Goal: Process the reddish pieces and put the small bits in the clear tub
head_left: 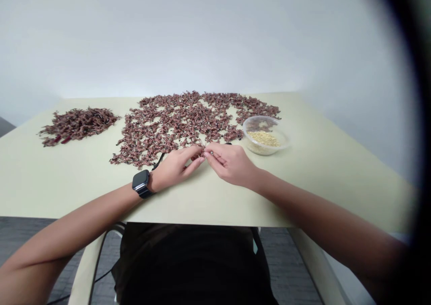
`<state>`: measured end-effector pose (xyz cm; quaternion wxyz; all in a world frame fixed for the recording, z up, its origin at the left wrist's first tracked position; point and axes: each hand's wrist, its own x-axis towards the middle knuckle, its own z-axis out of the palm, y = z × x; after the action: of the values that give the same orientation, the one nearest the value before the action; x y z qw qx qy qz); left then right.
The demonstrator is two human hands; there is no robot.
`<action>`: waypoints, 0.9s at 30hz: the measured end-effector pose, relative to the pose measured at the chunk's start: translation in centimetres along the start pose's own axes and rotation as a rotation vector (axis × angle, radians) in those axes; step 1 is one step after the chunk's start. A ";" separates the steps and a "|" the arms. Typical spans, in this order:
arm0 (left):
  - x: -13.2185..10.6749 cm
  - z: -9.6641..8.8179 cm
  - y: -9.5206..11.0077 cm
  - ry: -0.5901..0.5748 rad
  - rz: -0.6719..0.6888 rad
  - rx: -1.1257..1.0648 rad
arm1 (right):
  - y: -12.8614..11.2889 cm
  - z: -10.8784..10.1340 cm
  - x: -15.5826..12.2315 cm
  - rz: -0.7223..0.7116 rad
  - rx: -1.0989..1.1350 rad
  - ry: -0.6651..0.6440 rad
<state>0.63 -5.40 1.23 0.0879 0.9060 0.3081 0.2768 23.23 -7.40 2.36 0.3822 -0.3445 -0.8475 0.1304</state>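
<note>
Both my hands meet fingertip to fingertip just above the near edge of a wide spread of small, twisted reddish-brown pieces (188,116). The fingers of my left hand (178,166) are closed in a pinch on a small reddish-brown piece (202,150), mostly covered by the fingertips. My right hand (232,163) pinches at the same spot, with a tiny shiny bit showing by its thumb and index finger. What exactly it grips is too small to make out. Close beyond my right hand stands a clear round plastic bowl (286,143) with tiny yellow bits (264,138) in it.
A denser heap of similar reddish-brown pieces (82,123) lies at the left, with a bright red bit at its near side. Dark thin objects (158,161) lie partly behind my hands on the pale table (202,202). A wall (188,36) rises behind the table.
</note>
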 end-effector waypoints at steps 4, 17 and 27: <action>0.0 0.0 -0.1 0.000 0.010 0.007 | 0.3 0.2 -0.1 -0.033 -0.034 -0.007; 0.0 0.0 0.0 0.003 0.027 0.020 | 0.7 0.3 -0.3 -0.065 -0.080 -0.055; -0.2 0.2 -0.6 -0.011 0.055 0.062 | -0.9 0.3 0.1 0.242 0.236 -0.013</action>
<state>0.28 -5.06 0.76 0.0539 0.9179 0.2908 0.2646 22.47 -7.98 2.63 0.3962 -0.3961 -0.7809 0.2764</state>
